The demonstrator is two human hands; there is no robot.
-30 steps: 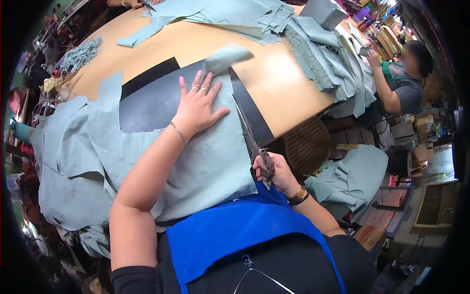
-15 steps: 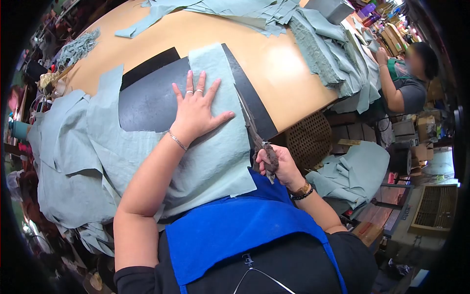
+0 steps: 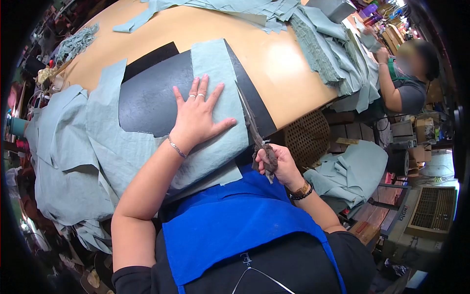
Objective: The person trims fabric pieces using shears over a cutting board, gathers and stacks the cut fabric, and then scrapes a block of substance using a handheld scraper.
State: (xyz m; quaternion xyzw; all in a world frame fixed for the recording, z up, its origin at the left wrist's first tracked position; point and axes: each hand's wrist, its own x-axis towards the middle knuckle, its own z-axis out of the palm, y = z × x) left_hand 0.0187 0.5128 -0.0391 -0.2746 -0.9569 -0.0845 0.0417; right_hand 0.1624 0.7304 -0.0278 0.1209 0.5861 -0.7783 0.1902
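Note:
My left hand (image 3: 199, 115) lies flat with fingers spread on a strip of pale blue-green fabric (image 3: 210, 59). The strip belongs to a larger sheet that spreads over a dark grey board (image 3: 152, 98) and drapes to the left. In my right hand (image 3: 276, 164) is a pair of scissors (image 3: 251, 122), its grips wrapped in dark brown cloth. The blades point up along the right edge of the fabric and look nearly closed. Below, the near end of the fabric hangs folded at the table edge, close to my blue apron.
Stacked fabric pieces (image 3: 318, 54) lie at the table's right corner, and more lie along the far side. A scrap pile (image 3: 78, 44) sits at the far left. Beside the table stand a woven brown basket (image 3: 308, 139) and a fabric heap (image 3: 350, 171). A co-worker (image 3: 406, 78) is at the right.
My left hand and the fabric have shifted slightly, with the fabric's near end now folded back under the table edge. The scissors stay in my right hand at nearly the same place.

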